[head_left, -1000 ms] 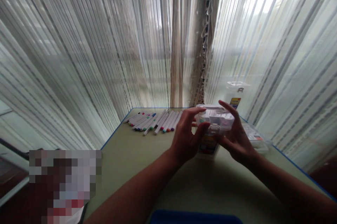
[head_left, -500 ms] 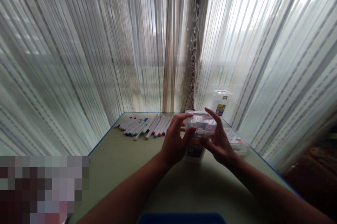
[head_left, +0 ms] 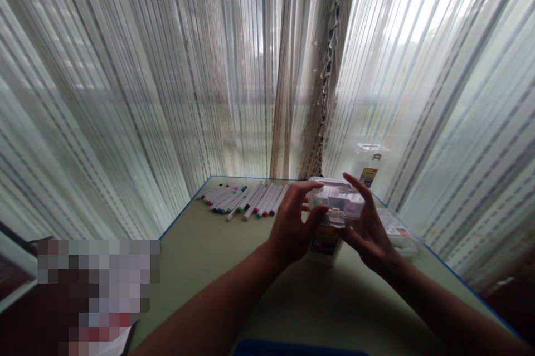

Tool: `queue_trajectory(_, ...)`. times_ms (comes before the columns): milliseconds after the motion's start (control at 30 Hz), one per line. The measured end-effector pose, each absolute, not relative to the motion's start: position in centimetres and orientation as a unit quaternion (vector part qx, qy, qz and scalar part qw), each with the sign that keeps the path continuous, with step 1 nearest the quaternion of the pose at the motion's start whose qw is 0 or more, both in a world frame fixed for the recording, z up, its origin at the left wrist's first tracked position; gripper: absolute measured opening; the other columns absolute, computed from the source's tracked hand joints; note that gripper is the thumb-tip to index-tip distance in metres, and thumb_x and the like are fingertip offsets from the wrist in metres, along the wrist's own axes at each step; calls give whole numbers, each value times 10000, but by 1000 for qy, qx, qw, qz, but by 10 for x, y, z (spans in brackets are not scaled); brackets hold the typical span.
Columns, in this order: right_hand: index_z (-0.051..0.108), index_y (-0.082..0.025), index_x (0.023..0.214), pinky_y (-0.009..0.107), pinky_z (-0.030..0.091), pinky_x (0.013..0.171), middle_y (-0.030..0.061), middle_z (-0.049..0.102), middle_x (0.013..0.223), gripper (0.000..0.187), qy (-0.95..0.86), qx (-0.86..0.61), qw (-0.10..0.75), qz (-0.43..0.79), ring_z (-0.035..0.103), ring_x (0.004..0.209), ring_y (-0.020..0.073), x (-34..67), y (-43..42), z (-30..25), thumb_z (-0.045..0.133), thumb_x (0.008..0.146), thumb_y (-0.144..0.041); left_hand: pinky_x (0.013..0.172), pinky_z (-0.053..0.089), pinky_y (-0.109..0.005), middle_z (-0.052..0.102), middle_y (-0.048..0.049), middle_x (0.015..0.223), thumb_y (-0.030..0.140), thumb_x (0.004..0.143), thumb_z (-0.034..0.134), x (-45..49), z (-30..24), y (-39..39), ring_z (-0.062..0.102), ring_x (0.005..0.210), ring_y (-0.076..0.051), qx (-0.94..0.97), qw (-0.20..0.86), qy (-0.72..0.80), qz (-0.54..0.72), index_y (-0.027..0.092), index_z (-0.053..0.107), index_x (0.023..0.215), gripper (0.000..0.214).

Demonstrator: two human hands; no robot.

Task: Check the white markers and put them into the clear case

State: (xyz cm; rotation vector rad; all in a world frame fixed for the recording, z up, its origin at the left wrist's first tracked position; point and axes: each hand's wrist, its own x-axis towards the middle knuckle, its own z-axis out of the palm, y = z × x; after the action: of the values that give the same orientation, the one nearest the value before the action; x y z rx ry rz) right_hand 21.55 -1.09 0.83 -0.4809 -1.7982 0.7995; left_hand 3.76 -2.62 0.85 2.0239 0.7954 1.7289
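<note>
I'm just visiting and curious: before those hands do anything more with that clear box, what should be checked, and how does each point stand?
1. Grip: left hand and right hand clasp the top of the clear box from both sides: ok.
2. Footing: the box stands upright on the green table: ok.
3. The front clip, shut or open: cannot tell, too blurred.
4. The row of markers lies apart from the hands: ok.
5. Room on the right: a flat clear case lies close by the right hand and might get nudged: not ok.
</note>
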Motion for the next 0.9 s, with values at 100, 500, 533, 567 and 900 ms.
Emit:
queue_trajectory(100, 246, -342, 1524, 626, 332, 1104, 122, 470, 1456, 809, -747, -200, 535, 342, 490, 1314, 362, 215, -10, 7, 684, 848, -414, 808, 574, -361, 566, -120, 1268, 398, 949, 549, 37, 9, -27, 622, 1046, -218, 718, 173, 282, 612, 238, 510, 1284, 374)
queue_trajectory(500, 289, -351, 1508, 617, 353, 1093, 118, 479, 1444, 773, -729, -206, 547, 355, 499, 1307, 359, 215, -9, 5, 682, 848, -440, 859, 556, -434, 516, -144, 1337, 526, 911, 544, 33, 12, -32, 595, 1097, -272, 742, 191, 257, 589, 241, 455, 1334, 517)
queue_trajectory(533, 303, -350, 1502, 610, 368, 1085, 117, 485, 1437, 760, -727, -209, 550, 354, 508, 1298, 358, 215, -9, 5, 680, 849, -445, 859, 557, -433, 504, -148, 1343, 527, 884, 587, 32, 12, -32, 592, 1103, -279, 747, 186, 251, 588, 237, 443, 1340, 560)
queue_trajectory(567, 315, -349, 1497, 603, 386, 1073, 116, 494, 1426, 749, -726, -210, 553, 352, 522, 1282, 356, 215, -9, 5, 679, 850, -449, 855, 559, -430, 498, -149, 1344, 513, 858, 630, 32, 13, -32, 590, 1104, -282, 749, 180, 249, 587, 235, 436, 1342, 590)
queue_trajectory(900, 343, -348, 1473, 567, 394, 1078, 99, 510, 1395, 690, -726, -195, 554, 358, 529, 1268, 334, 212, -12, 12, 658, 866, -447, 853, 559, -412, 519, -145, 1333, 360, 884, 635, 34, 11, -30, 602, 1090, -264, 738, 198, 272, 585, 243, 424, 1337, 513)
